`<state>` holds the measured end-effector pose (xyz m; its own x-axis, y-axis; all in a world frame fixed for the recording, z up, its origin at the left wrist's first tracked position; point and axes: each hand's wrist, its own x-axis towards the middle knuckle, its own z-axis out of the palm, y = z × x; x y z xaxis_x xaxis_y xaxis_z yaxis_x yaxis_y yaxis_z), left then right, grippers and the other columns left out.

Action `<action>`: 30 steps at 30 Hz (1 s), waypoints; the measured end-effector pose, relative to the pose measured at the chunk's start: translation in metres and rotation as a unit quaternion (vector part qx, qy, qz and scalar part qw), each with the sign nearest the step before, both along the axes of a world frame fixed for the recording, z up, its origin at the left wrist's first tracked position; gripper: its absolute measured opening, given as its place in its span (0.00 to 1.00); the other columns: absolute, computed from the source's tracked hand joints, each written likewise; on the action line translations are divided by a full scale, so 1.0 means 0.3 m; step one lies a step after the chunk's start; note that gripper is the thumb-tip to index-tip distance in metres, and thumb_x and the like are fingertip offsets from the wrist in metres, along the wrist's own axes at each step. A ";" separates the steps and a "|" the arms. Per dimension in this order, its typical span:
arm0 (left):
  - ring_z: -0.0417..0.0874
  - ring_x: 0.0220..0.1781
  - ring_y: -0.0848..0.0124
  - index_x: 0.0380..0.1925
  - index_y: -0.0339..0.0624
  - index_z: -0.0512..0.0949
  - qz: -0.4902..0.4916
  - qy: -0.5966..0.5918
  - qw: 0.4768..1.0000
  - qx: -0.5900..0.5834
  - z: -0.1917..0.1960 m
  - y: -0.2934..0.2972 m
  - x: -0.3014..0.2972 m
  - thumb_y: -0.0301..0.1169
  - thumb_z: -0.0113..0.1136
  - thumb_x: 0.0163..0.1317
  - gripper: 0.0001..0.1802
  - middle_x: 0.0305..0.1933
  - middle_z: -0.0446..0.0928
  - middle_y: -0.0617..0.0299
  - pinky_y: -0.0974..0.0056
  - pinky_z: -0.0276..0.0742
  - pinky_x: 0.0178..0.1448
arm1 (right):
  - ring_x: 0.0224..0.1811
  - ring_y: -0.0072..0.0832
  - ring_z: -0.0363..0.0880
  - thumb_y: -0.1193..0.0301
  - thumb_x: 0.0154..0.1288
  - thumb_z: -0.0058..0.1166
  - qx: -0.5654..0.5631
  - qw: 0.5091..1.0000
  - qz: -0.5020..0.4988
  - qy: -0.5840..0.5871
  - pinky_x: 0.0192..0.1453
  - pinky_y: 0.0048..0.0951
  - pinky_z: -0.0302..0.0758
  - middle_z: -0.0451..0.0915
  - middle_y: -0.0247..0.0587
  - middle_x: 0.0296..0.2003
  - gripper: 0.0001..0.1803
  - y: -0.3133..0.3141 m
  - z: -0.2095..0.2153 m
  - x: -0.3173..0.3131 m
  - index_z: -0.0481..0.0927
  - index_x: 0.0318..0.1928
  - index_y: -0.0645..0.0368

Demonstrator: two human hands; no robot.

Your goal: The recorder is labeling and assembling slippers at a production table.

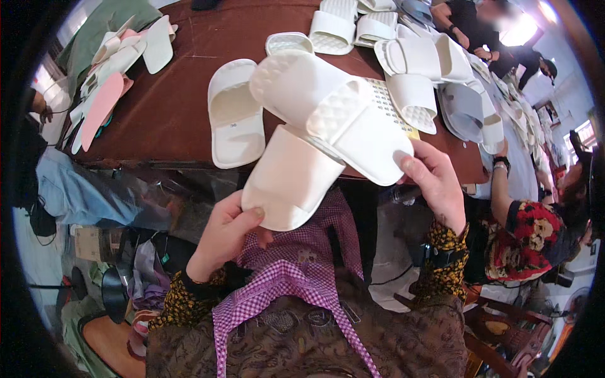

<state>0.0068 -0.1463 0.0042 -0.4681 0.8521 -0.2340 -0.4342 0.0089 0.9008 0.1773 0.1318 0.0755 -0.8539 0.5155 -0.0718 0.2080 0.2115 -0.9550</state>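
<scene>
My left hand (228,228) pinches the near end of a cream-white slide slipper (291,170), thumb on top. My right hand (435,179) grips the heel of a second white slide slipper (378,146), its broad strap and textured footbed pointing up and left. This one overlaps the far end of the left-hand slipper; whether they touch, I cannot tell. Both are held up over the near edge of the brown table. Just left of them another white slipper (238,135) lies on the table. A sticker sheet (384,101) lies partly hidden behind the right-hand slipper.
The brown-covered table (183,101) holds white slippers (333,31) at the back and grey ones (462,110) at the right. White and pink soles (104,107) are heaped at the left. Other people work at the right, one in a patterned red shirt (523,242); another person's hand shows far left.
</scene>
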 end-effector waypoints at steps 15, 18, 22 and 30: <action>0.81 0.26 0.70 0.50 0.30 0.70 -0.039 0.048 0.998 -0.020 -0.010 -0.058 -0.022 0.27 0.50 0.62 0.17 0.34 0.79 0.56 0.68 0.79 0.29 | 0.50 0.28 0.74 0.73 0.56 0.58 0.327 0.924 0.139 0.144 0.52 0.26 0.71 0.76 0.39 0.53 0.32 0.040 -0.010 -0.247 0.65 0.63 0.56; 0.81 0.26 0.70 0.49 0.29 0.70 -0.032 0.058 0.997 -0.029 0.008 -0.062 -0.031 0.26 0.49 0.61 0.17 0.34 0.79 0.55 0.68 0.78 0.28 | 0.49 0.27 0.75 0.77 0.59 0.52 0.342 0.921 0.099 0.155 0.52 0.25 0.71 0.78 0.41 0.50 0.28 0.061 -0.001 -0.259 0.68 0.62 0.58; 0.80 0.26 0.70 0.48 0.29 0.70 -0.022 0.055 0.998 -0.010 0.005 -0.076 -0.033 0.26 0.50 0.61 0.16 0.34 0.79 0.54 0.68 0.77 0.27 | 0.39 0.22 0.77 0.78 0.64 0.40 0.296 0.931 -0.093 0.190 0.44 0.20 0.73 0.80 0.40 0.42 0.21 0.057 0.026 -0.242 0.70 0.59 0.64; 0.80 0.24 0.71 0.45 0.29 0.71 0.044 0.064 0.997 -0.020 0.060 -0.105 -0.032 0.26 0.50 0.60 0.15 0.32 0.79 0.54 0.68 0.76 0.26 | 0.45 0.25 0.75 0.82 0.61 0.43 -0.011 0.908 -0.169 0.384 0.49 0.22 0.72 0.74 0.45 0.51 0.30 0.160 0.008 -0.211 0.57 0.66 0.67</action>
